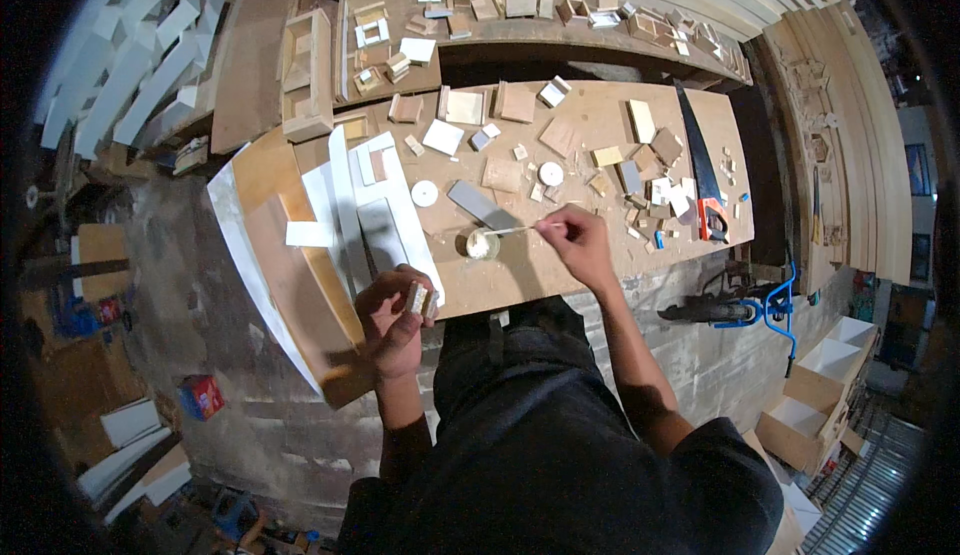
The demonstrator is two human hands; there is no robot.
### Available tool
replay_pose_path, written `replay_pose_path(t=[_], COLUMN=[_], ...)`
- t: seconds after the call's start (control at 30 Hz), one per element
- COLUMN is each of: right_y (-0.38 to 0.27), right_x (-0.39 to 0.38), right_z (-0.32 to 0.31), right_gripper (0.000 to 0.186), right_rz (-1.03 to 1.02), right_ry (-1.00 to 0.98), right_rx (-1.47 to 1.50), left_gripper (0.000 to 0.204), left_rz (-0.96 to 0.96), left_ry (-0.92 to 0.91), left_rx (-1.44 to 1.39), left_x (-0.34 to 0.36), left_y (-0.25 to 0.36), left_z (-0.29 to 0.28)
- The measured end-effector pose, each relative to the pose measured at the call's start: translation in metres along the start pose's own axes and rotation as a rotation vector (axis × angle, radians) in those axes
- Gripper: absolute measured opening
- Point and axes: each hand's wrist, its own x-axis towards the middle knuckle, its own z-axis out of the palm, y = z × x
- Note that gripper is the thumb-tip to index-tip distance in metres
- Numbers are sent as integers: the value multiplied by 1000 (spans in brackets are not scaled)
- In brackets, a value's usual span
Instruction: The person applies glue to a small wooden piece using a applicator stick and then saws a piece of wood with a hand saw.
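My left hand [392,327] is closed round a small pale wooden block [418,300], held up by the near edge of the workbench [462,298]. A thin stick [517,228] is pinched in the fingers of my right hand [582,245]. Its far end reaches leftward to a small round jar [481,245] with whitish stuff in it. Whether the tip dips into that stuff I cannot tell. Just behind the jar lies a flat grey bar [478,204]. Two white discs, one on the left [425,193] and one farther right [550,173], rest on the bench.
Long white boards [385,220] lie on the bench's left. A handsaw [712,217] with an orange and black handle lies at the right, near scattered wooden offcuts [660,190]. Small wooden boxes [520,5] line a shelf behind. A blue-framed bicycle [780,305] stands right of the bench.
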Motion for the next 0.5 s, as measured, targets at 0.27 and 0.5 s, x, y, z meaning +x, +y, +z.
replay_pose_path(t=[0.27, 0.5], right_y=[-99, -131], right_x=[-42, -67], right_z=[-49, -63], right_gripper=[14, 9], right_rz=[-92, -199], right_ry=[180, 294], right_rx=[420, 436], left_gripper=[40, 39], left_rz=[80, 42], left_ry=[-25, -119], left_rx=[7, 106], left_x=[21, 26], left_y=[-20, -14], left_z=[47, 83])
